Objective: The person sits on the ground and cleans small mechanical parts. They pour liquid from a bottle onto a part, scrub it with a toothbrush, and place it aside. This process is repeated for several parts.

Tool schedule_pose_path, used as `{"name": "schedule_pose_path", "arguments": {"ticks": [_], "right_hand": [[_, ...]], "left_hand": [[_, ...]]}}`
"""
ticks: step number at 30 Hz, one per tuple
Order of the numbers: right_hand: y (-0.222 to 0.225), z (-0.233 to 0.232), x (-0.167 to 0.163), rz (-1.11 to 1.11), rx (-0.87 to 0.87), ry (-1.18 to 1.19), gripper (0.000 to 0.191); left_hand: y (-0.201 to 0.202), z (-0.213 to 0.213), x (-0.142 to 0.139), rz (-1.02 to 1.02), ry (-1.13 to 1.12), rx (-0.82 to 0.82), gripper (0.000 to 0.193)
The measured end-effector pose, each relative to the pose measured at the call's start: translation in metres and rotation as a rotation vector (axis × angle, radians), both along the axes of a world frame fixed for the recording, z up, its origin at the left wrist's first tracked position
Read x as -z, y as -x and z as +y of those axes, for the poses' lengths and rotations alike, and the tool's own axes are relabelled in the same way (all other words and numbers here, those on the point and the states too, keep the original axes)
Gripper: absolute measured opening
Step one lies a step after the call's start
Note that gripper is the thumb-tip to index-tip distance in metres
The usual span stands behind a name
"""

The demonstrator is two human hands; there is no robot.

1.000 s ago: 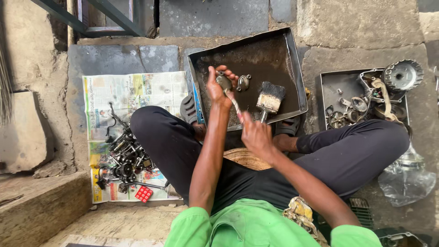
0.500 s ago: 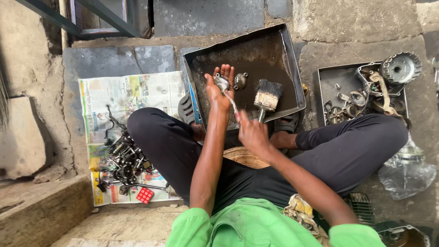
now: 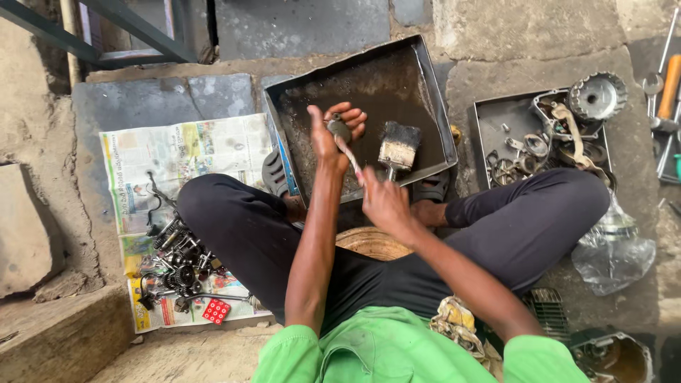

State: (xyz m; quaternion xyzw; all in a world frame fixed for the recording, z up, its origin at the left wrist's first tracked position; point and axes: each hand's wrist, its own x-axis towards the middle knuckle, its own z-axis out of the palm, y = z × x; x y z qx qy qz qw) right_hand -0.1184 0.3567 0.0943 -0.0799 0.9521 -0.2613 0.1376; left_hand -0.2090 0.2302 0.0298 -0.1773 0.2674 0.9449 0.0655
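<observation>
Left hand [image 3: 333,131] raised, fingers gripping a small metal part [image 3: 339,128]; right hand [image 3: 383,202] fingers holding a thin tool [image 3: 349,154]

Left hand [image 3: 330,135] grips a small dull grey metal part [image 3: 339,128], matt w/ grime. Right hand [image 3: 383,202] holds a thin tool w/ pale worn shaft [image 3: 350,156], material unclear. Beyond both hands: dark sheet-metal tray [image 3: 425,85], inside greasy, rough, faintly wet-looking. Just beside right hand, brush [image 3: 399,145] w/ pale wood block & black bristles. Left of left hand: newspaper [image 3: 184,152], thin, matt, creased, w/ oily black metal parts [image 3: 174,259] on it. Right of right hand: second grey metal tray [image 3: 496,117], duller; shiny toothed metal gear [image 3: 597,96]; clear glossy plastic bag [image 3: 613,248]. Ground [image 3: 539,42]: rough stone/concrete. Sleeves: green matt cloth.
</observation>
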Motion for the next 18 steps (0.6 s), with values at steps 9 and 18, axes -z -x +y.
{"name": "schedule_pose_path", "arguments": {"ticks": [9, 18], "right_hand": [[0.007, 0.002, 0.017, 0.066, 0.018, 0.104, 0.012], [0.032, 0.036, 0.015, 0.007, 0.039, -0.172, 0.021]], "left_hand": [[-0.006, 0.010, -0.002, 0.025, 0.305, -0.006, 0.081], [0.010, -0.008, 0.007, -0.189, -0.100, -0.123, 0.045]]}}
